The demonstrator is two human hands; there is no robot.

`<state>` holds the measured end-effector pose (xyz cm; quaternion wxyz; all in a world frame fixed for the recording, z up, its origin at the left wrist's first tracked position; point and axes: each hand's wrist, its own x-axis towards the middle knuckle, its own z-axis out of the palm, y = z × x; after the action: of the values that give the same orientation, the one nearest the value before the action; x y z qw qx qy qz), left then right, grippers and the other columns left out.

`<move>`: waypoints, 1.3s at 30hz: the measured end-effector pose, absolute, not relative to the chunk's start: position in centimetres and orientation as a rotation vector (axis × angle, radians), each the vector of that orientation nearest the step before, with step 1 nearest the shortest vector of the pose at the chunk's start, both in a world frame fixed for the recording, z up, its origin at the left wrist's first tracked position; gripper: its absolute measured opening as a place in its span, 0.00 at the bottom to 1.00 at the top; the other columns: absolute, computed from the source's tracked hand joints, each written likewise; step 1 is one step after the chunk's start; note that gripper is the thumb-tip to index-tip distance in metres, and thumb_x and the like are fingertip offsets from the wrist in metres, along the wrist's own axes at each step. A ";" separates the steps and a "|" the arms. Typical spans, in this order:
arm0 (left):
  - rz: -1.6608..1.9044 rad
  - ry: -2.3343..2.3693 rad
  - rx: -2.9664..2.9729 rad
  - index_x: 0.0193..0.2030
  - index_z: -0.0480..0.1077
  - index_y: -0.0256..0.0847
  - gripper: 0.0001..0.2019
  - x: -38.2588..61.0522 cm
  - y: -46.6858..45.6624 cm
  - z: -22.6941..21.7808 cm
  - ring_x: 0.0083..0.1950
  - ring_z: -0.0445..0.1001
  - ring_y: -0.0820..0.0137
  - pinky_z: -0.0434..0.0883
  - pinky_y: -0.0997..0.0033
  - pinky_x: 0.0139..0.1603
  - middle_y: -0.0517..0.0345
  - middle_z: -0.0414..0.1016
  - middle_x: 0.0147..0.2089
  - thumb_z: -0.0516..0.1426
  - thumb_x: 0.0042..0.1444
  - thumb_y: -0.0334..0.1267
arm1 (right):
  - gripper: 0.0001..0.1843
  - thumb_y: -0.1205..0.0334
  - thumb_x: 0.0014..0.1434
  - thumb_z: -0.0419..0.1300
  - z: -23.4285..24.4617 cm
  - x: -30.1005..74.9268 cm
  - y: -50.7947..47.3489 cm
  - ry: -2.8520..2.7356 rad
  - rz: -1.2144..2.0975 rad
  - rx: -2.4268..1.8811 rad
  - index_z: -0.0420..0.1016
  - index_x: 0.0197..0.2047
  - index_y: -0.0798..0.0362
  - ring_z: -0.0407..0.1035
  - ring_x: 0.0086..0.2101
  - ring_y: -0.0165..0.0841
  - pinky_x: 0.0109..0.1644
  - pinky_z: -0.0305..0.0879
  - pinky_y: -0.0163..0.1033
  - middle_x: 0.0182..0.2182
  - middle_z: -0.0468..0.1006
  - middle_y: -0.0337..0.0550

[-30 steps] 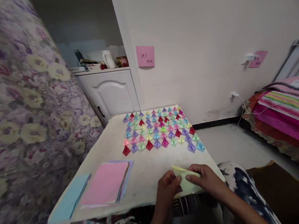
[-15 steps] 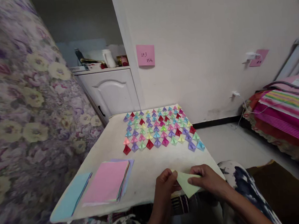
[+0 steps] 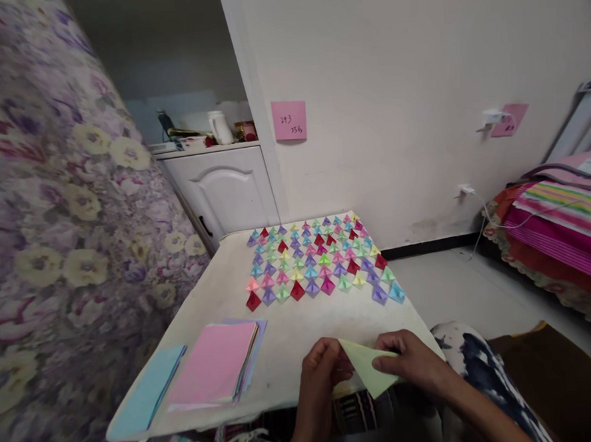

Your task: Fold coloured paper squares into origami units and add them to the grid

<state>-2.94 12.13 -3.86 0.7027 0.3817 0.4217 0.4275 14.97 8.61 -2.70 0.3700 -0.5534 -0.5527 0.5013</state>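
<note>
A pale yellow-green sheet of folded paper [image 3: 368,368] is held up over the near edge of the table, one pointed corner hanging down. My right hand [image 3: 409,361] pinches its right side, thumb on the front and fingers behind. At the paper's left edge is my left hand [image 3: 320,369], its fingers curled and partly hidden behind the sheet. Beyond both hands, rows of small folded paper pieces [image 3: 312,286] in many colours cover the far part of the table.
A stack of pink paper [image 3: 214,363] and light blue sheets [image 3: 146,393] lie on the left of the white table [image 3: 293,341]. A floral curtain [image 3: 92,260] hangs at the left. A wall stands behind, with a bed [image 3: 561,225] at the right.
My left thumb has slid off the front of the paper, and its upper left corner now shows. The paper sits slightly lower. The view has tilted up a little.
</note>
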 end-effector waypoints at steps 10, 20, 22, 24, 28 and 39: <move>1.091 0.894 0.811 0.25 0.66 0.36 0.12 -1.7 8.2 -3.9 0.22 0.66 0.76 0.62 0.79 0.24 0.62 0.69 0.20 0.60 0.48 0.42 | 0.04 0.67 0.44 0.57 -2.7 15.7 6.3 -1.578 1.181 -1.490 0.67 0.21 0.57 0.57 0.22 0.25 0.25 0.50 0.29 0.18 0.64 0.33; 0.909 0.812 0.864 0.38 0.71 0.36 0.22 0.6 4.9 -4.4 0.29 0.72 0.70 0.65 0.74 0.28 0.55 0.75 0.31 0.65 0.37 0.47 | 0.04 0.67 0.45 0.57 -0.4 17.3 4.8 -1.562 1.214 -1.385 0.68 0.22 0.57 0.58 0.22 0.25 0.26 0.53 0.29 0.18 0.65 0.33; 0.817 0.847 0.906 0.42 0.71 0.35 0.25 1.3 4.1 -4.7 0.26 0.72 0.69 0.65 0.74 0.26 0.54 0.75 0.29 0.66 0.36 0.46 | 0.03 0.67 0.45 0.57 0.3 17.5 4.4 -1.565 1.187 -1.368 0.68 0.22 0.57 0.60 0.23 0.26 0.26 0.54 0.29 0.19 0.66 0.34; 0.791 0.858 0.941 0.41 0.71 0.34 0.24 1.8 3.6 -4.6 0.24 0.72 0.70 0.64 0.74 0.25 0.53 0.76 0.29 0.64 0.39 0.47 | 0.03 0.67 0.45 0.57 1.0 17.6 4.0 -1.583 1.163 -1.373 0.69 0.22 0.57 0.61 0.24 0.27 0.27 0.55 0.29 0.20 0.68 0.35; 0.792 0.853 1.001 0.39 0.72 0.33 0.21 1.9 3.7 -3.9 0.23 0.72 0.70 0.64 0.75 0.23 0.53 0.76 0.26 0.63 0.42 0.48 | 0.02 0.68 0.44 0.57 1.9 17.8 3.9 -1.635 1.088 -1.424 0.69 0.23 0.57 0.62 0.25 0.27 0.27 0.54 0.28 0.21 0.69 0.35; 0.812 0.720 1.068 0.35 0.76 0.32 0.16 2.5 8.9 -1.5 0.28 0.73 0.67 0.68 0.73 0.24 0.52 0.76 0.27 0.64 0.42 0.43 | 0.03 0.68 0.46 0.57 3.2 17.6 6.6 -1.629 0.900 -1.504 0.71 0.24 0.54 0.65 0.27 0.29 0.28 0.55 0.30 0.24 0.73 0.37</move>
<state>2.45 8.89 -1.51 0.7239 0.4838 0.3262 0.3681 17.63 6.55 3.22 0.3658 -0.5849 -0.6336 0.3503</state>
